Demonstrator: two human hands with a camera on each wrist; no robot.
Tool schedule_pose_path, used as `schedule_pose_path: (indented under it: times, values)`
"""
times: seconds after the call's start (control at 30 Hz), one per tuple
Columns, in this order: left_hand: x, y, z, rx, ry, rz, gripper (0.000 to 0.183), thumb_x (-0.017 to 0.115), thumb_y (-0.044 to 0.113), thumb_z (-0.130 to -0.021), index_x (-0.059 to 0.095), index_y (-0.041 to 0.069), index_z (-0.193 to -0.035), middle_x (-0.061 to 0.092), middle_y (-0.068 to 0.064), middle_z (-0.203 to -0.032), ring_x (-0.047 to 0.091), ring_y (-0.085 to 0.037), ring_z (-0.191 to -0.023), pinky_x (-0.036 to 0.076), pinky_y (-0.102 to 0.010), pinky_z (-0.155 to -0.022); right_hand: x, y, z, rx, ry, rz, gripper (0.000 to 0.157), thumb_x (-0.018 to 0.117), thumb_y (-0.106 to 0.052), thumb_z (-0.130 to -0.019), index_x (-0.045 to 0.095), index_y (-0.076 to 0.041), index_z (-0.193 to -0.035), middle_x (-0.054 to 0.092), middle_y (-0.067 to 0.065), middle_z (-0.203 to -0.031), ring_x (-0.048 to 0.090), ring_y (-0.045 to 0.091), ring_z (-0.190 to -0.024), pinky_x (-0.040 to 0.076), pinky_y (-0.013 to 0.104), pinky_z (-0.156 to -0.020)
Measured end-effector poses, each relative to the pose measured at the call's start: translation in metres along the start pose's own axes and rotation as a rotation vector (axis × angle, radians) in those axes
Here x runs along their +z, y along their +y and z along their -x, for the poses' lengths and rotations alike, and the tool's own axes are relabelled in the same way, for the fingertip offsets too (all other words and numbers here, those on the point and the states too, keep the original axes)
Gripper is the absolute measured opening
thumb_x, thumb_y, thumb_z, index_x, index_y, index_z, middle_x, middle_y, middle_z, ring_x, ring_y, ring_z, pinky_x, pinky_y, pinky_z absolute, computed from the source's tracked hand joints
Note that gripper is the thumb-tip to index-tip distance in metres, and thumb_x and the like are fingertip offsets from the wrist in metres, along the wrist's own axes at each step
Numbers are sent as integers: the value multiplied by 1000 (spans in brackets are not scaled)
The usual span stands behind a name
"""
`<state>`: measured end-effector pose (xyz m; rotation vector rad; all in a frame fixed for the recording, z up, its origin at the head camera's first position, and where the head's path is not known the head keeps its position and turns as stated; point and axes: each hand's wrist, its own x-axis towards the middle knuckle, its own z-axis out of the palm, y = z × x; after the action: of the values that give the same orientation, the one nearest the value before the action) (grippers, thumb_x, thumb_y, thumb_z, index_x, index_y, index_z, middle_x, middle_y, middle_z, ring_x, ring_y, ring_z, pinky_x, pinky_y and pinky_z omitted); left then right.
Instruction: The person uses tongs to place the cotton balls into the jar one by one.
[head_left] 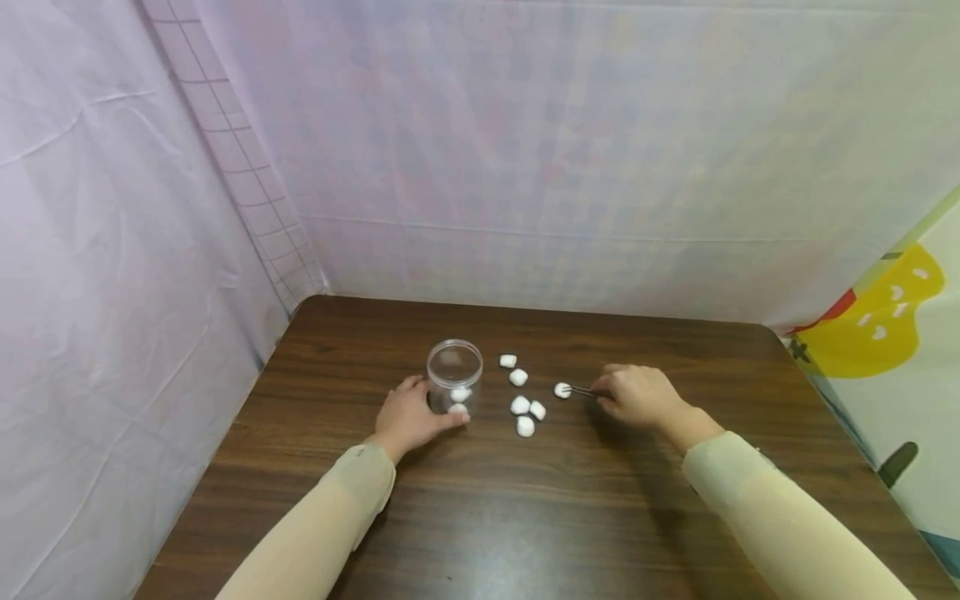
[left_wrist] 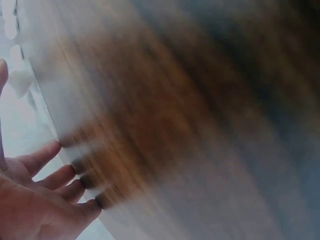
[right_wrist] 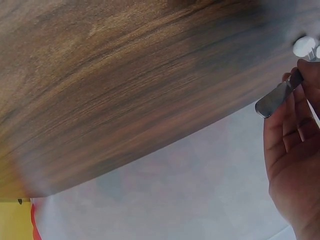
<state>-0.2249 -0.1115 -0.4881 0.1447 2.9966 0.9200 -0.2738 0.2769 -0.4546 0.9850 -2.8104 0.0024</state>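
Observation:
In the head view a clear plastic jar (head_left: 454, 367) stands upright on the table with a few white marshmallows (head_left: 459, 394) inside. My left hand (head_left: 408, 419) holds its lower left side, thumb across the front. In the left wrist view the left fingers (left_wrist: 45, 162) are spread, and the jar is hard to make out. To the right, my right hand (head_left: 637, 396) grips a slim metal utensil (head_left: 583, 391) with a pronged tip, whose tip meets one marshmallow (head_left: 562, 390). The utensil's flat rounded end (right_wrist: 274, 101) sticks out of the fingers in the right wrist view.
Several loose marshmallows (head_left: 520, 405) lie between the jar and the right hand. The dark wooden table (head_left: 480, 492) has a pale curtain (head_left: 555, 150) along its back edge and another pale sheet (head_left: 97, 292) at the left. A yellow printed patch (head_left: 873, 333) shows at the right.

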Motion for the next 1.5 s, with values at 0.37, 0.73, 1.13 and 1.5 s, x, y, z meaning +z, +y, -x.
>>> schedule_pose_path:
  times: [0.37, 0.73, 1.13, 1.5]
  values:
    - [2, -2, -1, -13, -11, -5, 88, 76, 67, -75, 57, 13, -140, 47, -18, -147, 43, -43, -134, 26, -59, -114, -6, -2, -1, 12, 33, -28, 17, 77, -17, -82, 78, -13, -98, 64, -2, -90, 65, 21, -74, 54, 42, -56]
    - [2, -1, 1, -22, -13, -12, 89, 75, 68, -74, 56, 12, -141, 46, -18, -148, 42, -44, -134, 29, -60, -112, -1, -3, 0, 15, -8, -51, 17, 76, -16, -82, 78, -12, -99, 63, -2, -89, 64, 21, -72, 54, 42, -55]
    - [3, -2, -1, -23, -18, -20, 90, 75, 69, -74, 57, 12, -140, 46, -18, -148, 42, -43, -134, 26, -58, -114, 0, -3, -1, 1, -7, -49, 18, 76, -16, -82, 79, -11, -99, 61, -3, -86, 63, 22, -69, 54, 43, -54]
    - [2, -2, -2, -18, -16, -28, 90, 75, 70, -74, 56, 13, -141, 46, -17, -148, 42, -42, -134, 26, -58, -114, -2, -2, 1, -28, 59, -7, 16, 76, -17, -80, 80, -14, -96, 55, -6, -81, 57, 14, -61, 50, 37, -48]
